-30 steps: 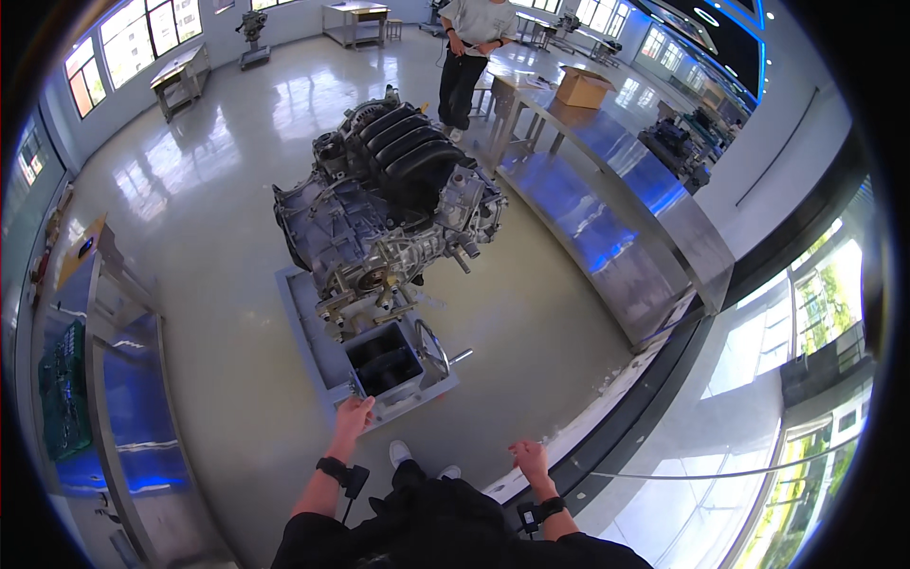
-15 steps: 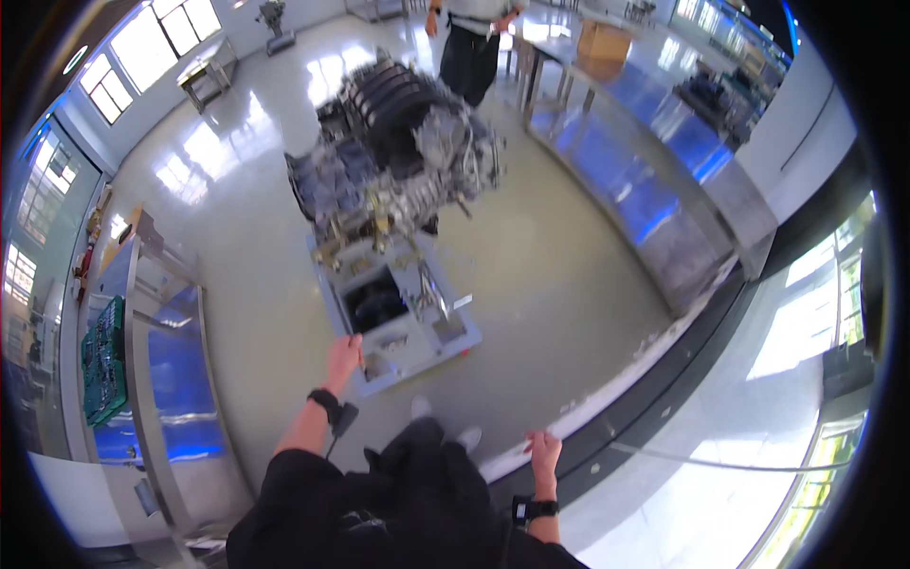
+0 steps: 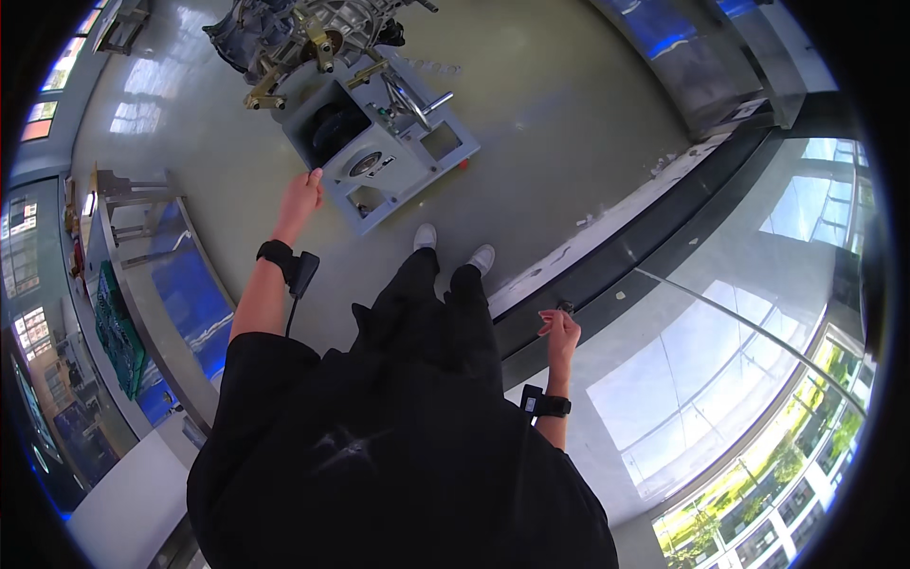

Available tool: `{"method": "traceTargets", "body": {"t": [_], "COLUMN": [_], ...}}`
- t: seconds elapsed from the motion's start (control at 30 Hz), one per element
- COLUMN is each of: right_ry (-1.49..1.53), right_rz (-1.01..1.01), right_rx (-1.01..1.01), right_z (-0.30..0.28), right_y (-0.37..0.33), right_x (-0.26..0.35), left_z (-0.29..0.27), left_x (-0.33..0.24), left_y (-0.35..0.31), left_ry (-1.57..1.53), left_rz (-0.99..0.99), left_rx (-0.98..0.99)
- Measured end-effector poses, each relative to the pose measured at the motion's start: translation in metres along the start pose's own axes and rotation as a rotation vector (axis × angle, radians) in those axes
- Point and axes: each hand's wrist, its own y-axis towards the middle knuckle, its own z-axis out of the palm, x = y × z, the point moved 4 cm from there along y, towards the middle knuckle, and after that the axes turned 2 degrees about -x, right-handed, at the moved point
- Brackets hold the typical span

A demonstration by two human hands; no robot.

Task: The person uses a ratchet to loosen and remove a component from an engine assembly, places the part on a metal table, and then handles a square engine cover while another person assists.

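My left hand (image 3: 301, 199) is raised beside the near left corner of a grey wheeled engine stand (image 3: 403, 171), fingers curled closed. Whatever it may hold is hidden. A large metal engine (image 3: 294, 43) is mounted on the stand's far end, partly cut off by the view's top edge. On the right, my right hand (image 3: 561, 334) hovers with its fingers loosely curled. Just beyond its knuckles shows a small dark object (image 3: 566, 306), against a black ledge (image 3: 607, 280); I cannot tell whether the fingers touch it. Both wrists wear black straps with small devices.
At the left stands a metal workbench (image 3: 194, 275) with a green tool tray (image 3: 116, 332) near it. Another metal bench (image 3: 697, 71) is at the far right. My white shoes (image 3: 426, 237) are on the floor close to the stand. Wide windows (image 3: 749, 417) lie to the right.
My view has tipped downward, so the stand and engine sit higher in the picture and the other person has left it. Both hands appear higher, still curled.
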Motion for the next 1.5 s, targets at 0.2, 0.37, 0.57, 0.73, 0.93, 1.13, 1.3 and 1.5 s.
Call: {"method": "traceTargets", "body": {"t": [0.2,0.37,0.57,0.73,0.93,1.13,1.3,1.5], "right_ry": [-0.007,-0.077,-0.157,-0.128,-0.22,-0.259,-0.266,-0.297], "right_rz": [-0.085,-0.053,-0.066,-0.06,-0.094,-0.068,-0.106,-0.093], "right_rx": [0.012,0.012,-0.015,-0.005,-0.017,-0.049,-0.011,0.03], "right_z": [0.025,0.072,0.129,0.162,0.171,0.173,0.183,0.197], "right_y": [-0.004,-0.019,-0.061,-0.086,-0.097,-0.092,-0.092,-0.095], "right_x": [-0.002,0.022,0.039,0.043,0.062,0.08,0.078,0.083], "left_z": [0.0,0.0,-0.005,-0.01,-0.016,-0.009,-0.01,-0.011], "left_x": [0.011,0.012,0.002,0.005,0.0,0.009,0.01,0.006], "left_y": [0.005,0.007,0.006,0.011,0.009,0.017,0.016,0.012], "left_ry": [-0.046,-0.09,-0.047,-0.054,-0.091,-0.081,-0.062,-0.075], "left_rz": [0.02,0.091,0.187,0.222,0.244,0.259,0.246,0.275], "left_rx": [0.12,0.145,0.169,0.255,0.298,0.329,0.344,0.309]}}
